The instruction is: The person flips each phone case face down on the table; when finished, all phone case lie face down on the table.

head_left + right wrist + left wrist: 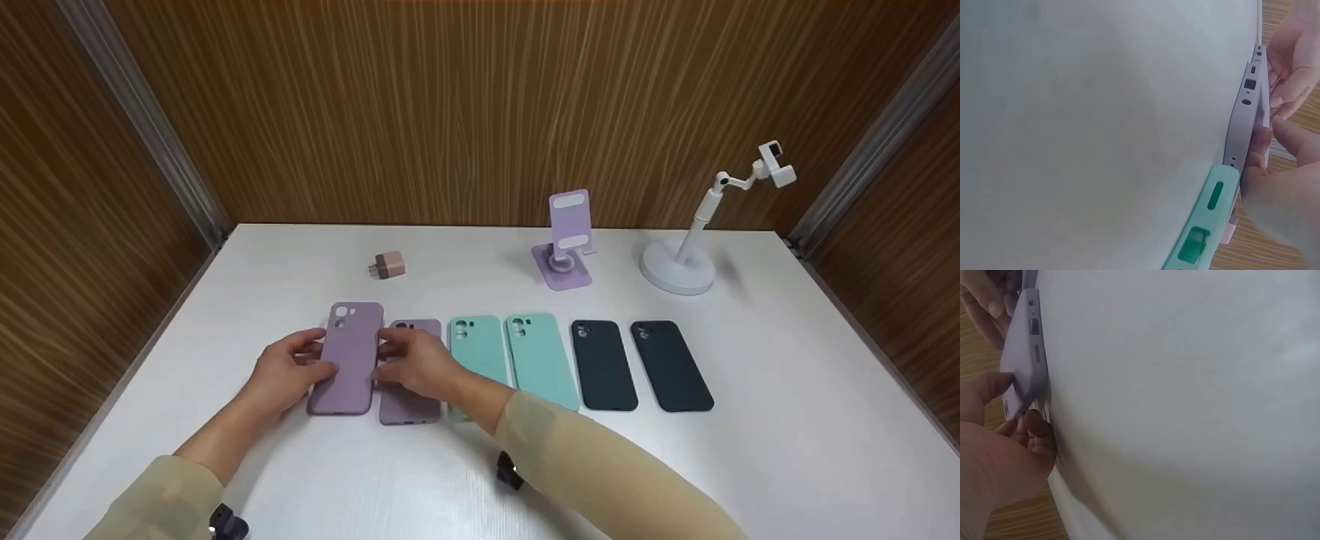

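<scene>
A purple phone case (pixel 351 367) lies at the left end of a row of cases, back side up, held between both hands. My left hand (pixel 279 376) grips its left edge, thumb on the back and fingers at the side; the left wrist view shows its port end (pixel 1033 326) close over the table. From the other side, my right hand (pixel 421 363) pinches the right edge with thumb and fingers. Under that right hand is a second purple phone case (pixel 409 411), partly covered by it. In the right wrist view, a teal case (pixel 1207 208) sits beside the purple ones.
Two teal cases (pixel 478 349) (pixel 541 360) and two dark cases (pixel 604 367) (pixel 673 367) continue the row rightward. Behind stand a pink charger plug (pixel 390 265), a purple phone stand (pixel 571 225) and a white jointed holder (pixel 679 266). Wood-grain panels (pixel 480 112) enclose the white table (pixel 375 480).
</scene>
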{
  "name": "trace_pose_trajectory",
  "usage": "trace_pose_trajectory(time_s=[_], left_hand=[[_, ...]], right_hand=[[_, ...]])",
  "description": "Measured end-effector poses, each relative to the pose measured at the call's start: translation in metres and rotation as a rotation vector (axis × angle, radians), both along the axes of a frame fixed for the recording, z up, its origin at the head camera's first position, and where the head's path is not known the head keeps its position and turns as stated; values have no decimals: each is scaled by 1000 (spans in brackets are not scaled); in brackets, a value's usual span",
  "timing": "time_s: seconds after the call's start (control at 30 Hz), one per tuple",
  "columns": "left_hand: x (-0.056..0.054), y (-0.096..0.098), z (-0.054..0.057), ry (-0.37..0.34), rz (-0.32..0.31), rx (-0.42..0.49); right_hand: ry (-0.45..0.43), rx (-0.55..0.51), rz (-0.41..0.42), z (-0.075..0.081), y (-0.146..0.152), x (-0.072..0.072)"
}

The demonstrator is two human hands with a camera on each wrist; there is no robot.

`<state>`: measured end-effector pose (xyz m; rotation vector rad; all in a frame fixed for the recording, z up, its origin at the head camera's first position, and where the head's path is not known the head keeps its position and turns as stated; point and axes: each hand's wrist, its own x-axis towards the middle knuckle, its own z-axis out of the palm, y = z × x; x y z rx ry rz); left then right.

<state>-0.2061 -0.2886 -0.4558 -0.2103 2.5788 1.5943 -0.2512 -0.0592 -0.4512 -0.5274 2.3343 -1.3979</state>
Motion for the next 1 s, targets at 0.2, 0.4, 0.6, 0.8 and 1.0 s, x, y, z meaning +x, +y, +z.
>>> trace_pose_trajectory(time_s=[0.2, 0.4, 0.6, 0.8, 1.0], left_hand=[[-2, -2, -1, -19, 10, 20], [-9, -7, 1, -28, 23, 20], [-17, -8, 14, 28, -5, -23], [-16, -9, 38, 139, -35, -90], [-11, -8, 51, 251, -61, -159]], right_hand=[[-25, 0, -9, 0, 1, -2], [-91, -68, -42, 2, 7, -7], [-106, -180, -46, 14, 30, -15], [-56, -246, -24, 38, 79, -22], [83, -168, -48, 58, 147, -23]])
